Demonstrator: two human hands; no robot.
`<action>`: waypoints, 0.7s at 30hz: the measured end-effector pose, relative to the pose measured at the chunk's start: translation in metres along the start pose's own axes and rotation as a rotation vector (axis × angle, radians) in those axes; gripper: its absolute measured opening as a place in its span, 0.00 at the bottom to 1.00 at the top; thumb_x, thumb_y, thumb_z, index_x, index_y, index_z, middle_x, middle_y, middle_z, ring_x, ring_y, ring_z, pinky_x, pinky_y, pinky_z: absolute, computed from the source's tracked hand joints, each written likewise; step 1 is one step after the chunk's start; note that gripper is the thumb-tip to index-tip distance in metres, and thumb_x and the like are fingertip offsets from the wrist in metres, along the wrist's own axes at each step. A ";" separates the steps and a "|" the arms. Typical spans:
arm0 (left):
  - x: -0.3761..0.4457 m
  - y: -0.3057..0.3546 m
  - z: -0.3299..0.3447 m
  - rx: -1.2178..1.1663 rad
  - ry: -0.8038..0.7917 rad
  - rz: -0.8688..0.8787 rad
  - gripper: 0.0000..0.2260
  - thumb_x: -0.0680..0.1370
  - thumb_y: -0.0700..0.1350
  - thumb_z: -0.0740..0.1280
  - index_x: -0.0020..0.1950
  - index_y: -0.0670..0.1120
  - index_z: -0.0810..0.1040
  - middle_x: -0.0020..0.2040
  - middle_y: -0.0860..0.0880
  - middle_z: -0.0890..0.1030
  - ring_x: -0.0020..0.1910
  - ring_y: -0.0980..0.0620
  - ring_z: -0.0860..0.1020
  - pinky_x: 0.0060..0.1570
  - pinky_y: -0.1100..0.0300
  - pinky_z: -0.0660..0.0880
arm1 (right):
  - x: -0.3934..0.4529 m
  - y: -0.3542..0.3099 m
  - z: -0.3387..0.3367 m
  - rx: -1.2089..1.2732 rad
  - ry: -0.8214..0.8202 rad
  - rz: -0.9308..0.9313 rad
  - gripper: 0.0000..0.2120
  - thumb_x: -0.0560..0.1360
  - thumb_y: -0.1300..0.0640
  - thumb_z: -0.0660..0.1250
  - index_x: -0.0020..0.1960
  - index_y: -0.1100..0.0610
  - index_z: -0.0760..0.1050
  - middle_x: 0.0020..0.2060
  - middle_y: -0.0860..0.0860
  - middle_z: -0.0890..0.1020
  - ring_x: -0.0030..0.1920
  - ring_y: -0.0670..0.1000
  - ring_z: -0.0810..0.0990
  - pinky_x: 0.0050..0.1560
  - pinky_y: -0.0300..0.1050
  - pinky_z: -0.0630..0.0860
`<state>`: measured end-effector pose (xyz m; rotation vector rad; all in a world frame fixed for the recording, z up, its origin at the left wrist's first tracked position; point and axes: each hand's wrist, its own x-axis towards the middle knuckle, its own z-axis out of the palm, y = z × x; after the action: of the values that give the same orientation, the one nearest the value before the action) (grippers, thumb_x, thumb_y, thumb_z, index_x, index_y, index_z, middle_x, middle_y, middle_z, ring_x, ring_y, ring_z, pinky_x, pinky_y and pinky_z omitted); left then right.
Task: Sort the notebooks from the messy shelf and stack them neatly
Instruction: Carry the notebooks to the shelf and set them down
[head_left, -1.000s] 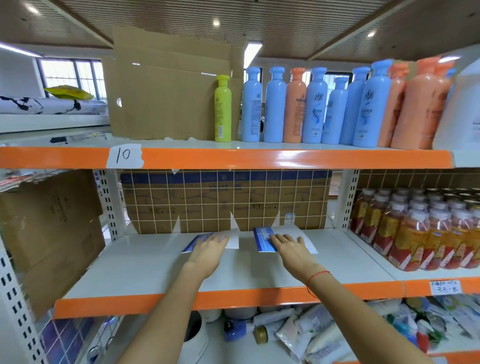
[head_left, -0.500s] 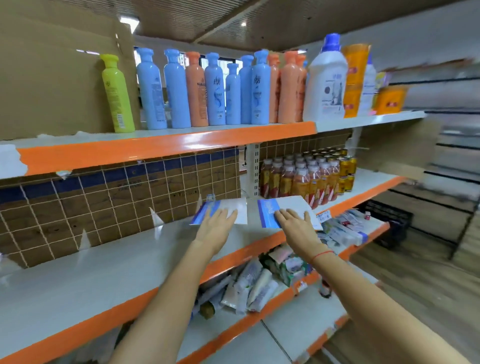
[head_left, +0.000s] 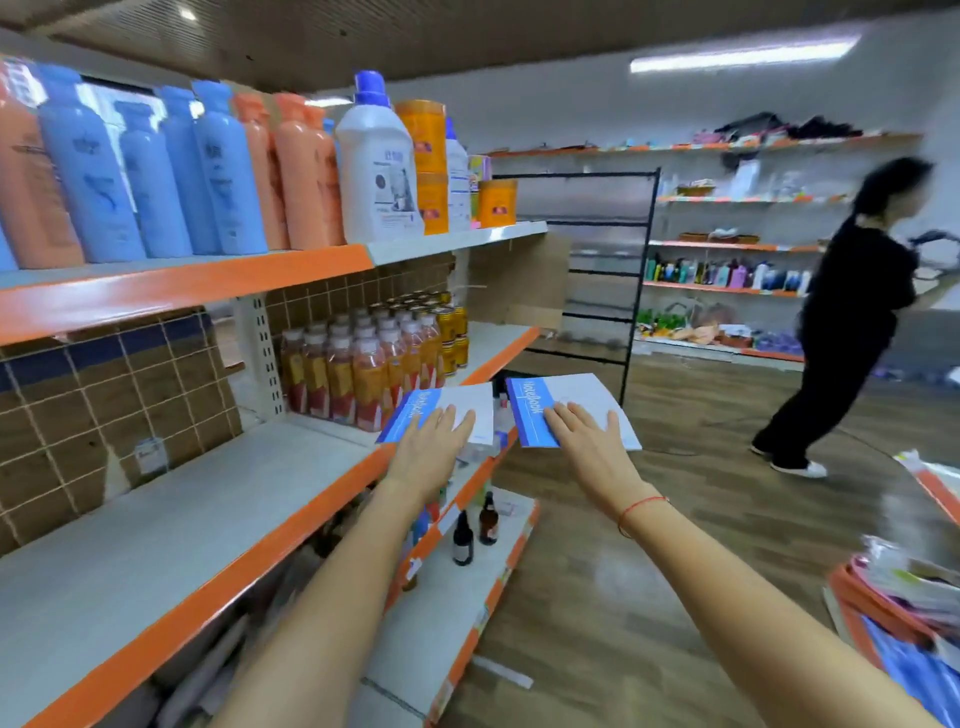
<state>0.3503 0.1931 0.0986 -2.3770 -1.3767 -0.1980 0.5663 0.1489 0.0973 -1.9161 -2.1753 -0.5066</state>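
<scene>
Orange-edged shelf (head_left: 218, 525) now lies left of both hands, since the left hand (head_left: 434, 449) and right hand (head_left: 584, 441), fingers straight on top, have carried the two blue-and-white notebooks (head_left: 415, 415) (head_left: 566, 400) off it, thumbs hidden, ready for stacking elsewhere.

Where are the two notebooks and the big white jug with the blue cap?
Left notebook (head_left: 415, 415), head view, on its blue spine strip.
Right notebook (head_left: 576, 392), head view, on its white cover.
White jug (head_left: 378, 171), head view, on its front label.
</scene>
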 end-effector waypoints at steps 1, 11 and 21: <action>0.013 0.013 -0.002 -0.007 0.024 0.032 0.32 0.77 0.29 0.56 0.78 0.45 0.48 0.77 0.41 0.54 0.75 0.44 0.54 0.72 0.47 0.55 | -0.004 0.016 -0.001 -0.010 0.002 0.035 0.27 0.78 0.68 0.56 0.75 0.59 0.54 0.74 0.55 0.58 0.74 0.56 0.56 0.67 0.67 0.53; 0.135 0.170 -0.016 -0.132 0.189 0.332 0.28 0.74 0.31 0.63 0.74 0.41 0.63 0.71 0.35 0.66 0.68 0.39 0.69 0.63 0.41 0.67 | -0.065 0.182 -0.017 -0.174 -0.057 0.382 0.33 0.76 0.73 0.54 0.77 0.57 0.48 0.76 0.53 0.53 0.75 0.54 0.50 0.70 0.66 0.49; 0.199 0.341 -0.035 -0.155 0.226 0.609 0.28 0.79 0.35 0.57 0.77 0.46 0.52 0.74 0.43 0.60 0.72 0.45 0.61 0.62 0.51 0.65 | -0.166 0.301 -0.037 -0.290 -0.127 0.702 0.31 0.77 0.70 0.55 0.76 0.56 0.49 0.76 0.53 0.54 0.75 0.54 0.51 0.69 0.66 0.48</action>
<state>0.7466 0.1872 0.1044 -2.6760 -0.5146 -0.3943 0.8837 0.0125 0.1071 -2.7313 -1.3766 -0.5879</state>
